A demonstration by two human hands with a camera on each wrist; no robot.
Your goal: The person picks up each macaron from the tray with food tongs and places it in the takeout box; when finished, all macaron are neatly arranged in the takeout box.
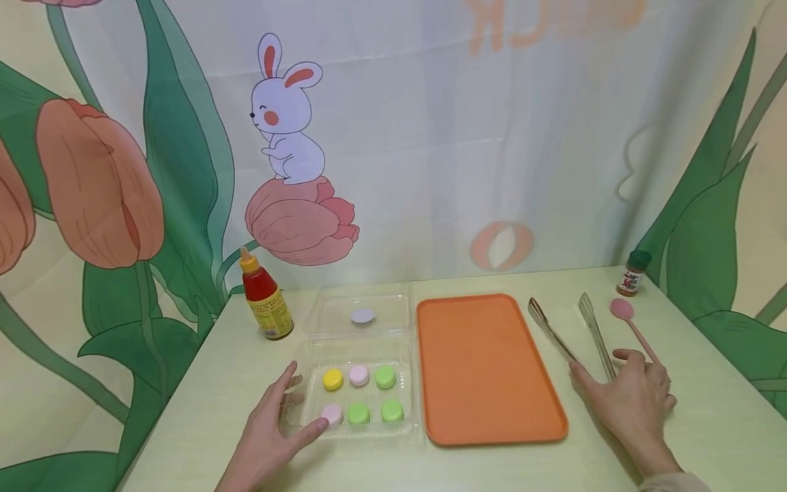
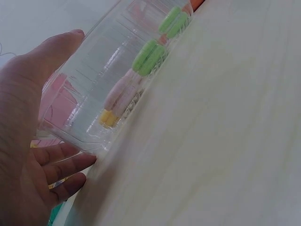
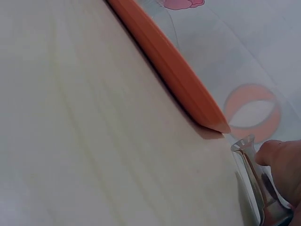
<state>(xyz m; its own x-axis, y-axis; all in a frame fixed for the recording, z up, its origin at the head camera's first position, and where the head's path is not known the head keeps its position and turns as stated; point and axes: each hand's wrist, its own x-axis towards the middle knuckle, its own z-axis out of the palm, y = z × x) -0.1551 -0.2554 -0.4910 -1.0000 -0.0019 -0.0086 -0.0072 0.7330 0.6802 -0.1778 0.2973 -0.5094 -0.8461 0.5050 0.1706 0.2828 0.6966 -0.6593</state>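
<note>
My left hand [image 1: 270, 427] is at the near left corner of a clear plastic box [image 1: 408, 420], thumb and fingers spread around the corner. In the left wrist view, the fingertips come up to the box wall; firm contact is hard to tell. Yellow [image 1: 333, 379], pink [image 1: 359, 376] and green macarons [image 1: 385, 376] sit inside in two rows. On the right, my right hand [image 1: 633, 403] grips metal tongs [image 1: 595, 328] near their joined end, thumb on one arm and fingers by the other. The tongs lie with arms spread and tips pointing away; the hand hides their near end.
An orange tray [image 1: 486, 369] lies between box and tongs. The box's hinged lid [image 1: 387, 301] is folded back. Behind stand a red sauce bottle [image 1: 267, 301] at left and a green-capped spice jar [image 1: 633, 273] at right. A pink spoon [image 1: 622, 309] lies beside the tongs.
</note>
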